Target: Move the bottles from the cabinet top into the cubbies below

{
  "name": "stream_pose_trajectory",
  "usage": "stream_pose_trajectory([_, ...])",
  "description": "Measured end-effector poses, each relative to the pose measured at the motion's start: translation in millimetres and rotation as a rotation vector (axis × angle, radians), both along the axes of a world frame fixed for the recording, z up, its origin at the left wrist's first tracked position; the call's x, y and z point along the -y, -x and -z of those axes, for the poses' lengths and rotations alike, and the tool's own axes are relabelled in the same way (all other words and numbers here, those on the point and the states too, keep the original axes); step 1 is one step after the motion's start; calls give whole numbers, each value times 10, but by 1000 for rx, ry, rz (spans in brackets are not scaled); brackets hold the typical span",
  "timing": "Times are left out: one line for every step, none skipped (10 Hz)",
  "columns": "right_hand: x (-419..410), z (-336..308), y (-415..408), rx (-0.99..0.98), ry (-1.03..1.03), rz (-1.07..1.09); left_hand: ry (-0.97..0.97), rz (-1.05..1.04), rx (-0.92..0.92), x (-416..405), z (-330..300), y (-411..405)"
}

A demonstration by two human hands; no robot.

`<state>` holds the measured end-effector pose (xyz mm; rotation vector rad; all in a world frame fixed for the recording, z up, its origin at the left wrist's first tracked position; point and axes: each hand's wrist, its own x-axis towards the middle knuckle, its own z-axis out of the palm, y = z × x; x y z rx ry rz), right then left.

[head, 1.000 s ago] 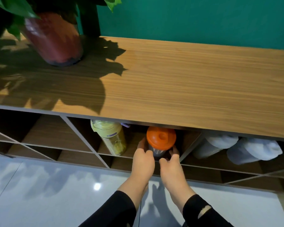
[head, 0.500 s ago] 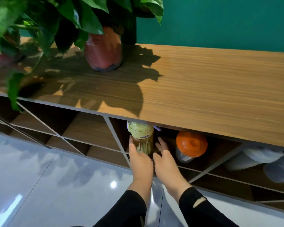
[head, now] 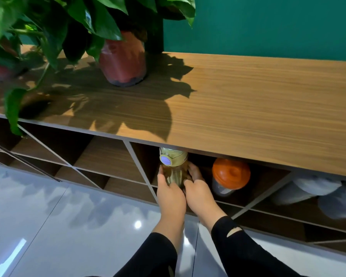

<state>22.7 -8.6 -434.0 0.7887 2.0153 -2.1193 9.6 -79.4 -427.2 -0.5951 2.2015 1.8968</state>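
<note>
A yellow-green bottle (head: pixel 173 163) with a pale cap and a round purple button stands in the top-row cubby under the wooden cabinet top (head: pixel 258 108). My left hand (head: pixel 170 193) grips its left side and my right hand (head: pixel 198 191) grips its right side. An orange-lidded bottle (head: pixel 230 173) stands in the same cubby, just right of my right hand. Two white bottles (head: pixel 316 188) lie in the neighbouring cubby to the right, partly under the top's edge. No bottle shows on the cabinet top.
A red-potted plant (head: pixel 122 60) stands at the back left of the cabinet top, with leaves hanging over the left edge. Slanted dividers (head: pixel 140 166) split the cubbies. Cubbies to the left hold nothing visible. A glossy grey floor (head: pixel 68 226) lies below, a teal wall behind.
Both hands left the orange-lidded bottle, moved left and closed on the yellow-green bottle. That bottle has turned, so its purple button now faces me. The view panned left.
</note>
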Motion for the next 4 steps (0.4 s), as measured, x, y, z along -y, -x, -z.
stream_pose_trajectory([10, 35, 7, 1, -7, 16, -21, -13, -1, 13, 14, -10])
stream_pose_trajectory([14, 59, -8, -8, -12, 7, -23, -7, -9, 25, 43, 21])
stream_pose_trajectory([-12, 51, -17, 6, 1, -1, -24, -18, -1, 1, 30, 24])
stream_pose_trajectory([-15, -4, -51, 4, -53, 50, -60, -164, 87, -9, 44, -29])
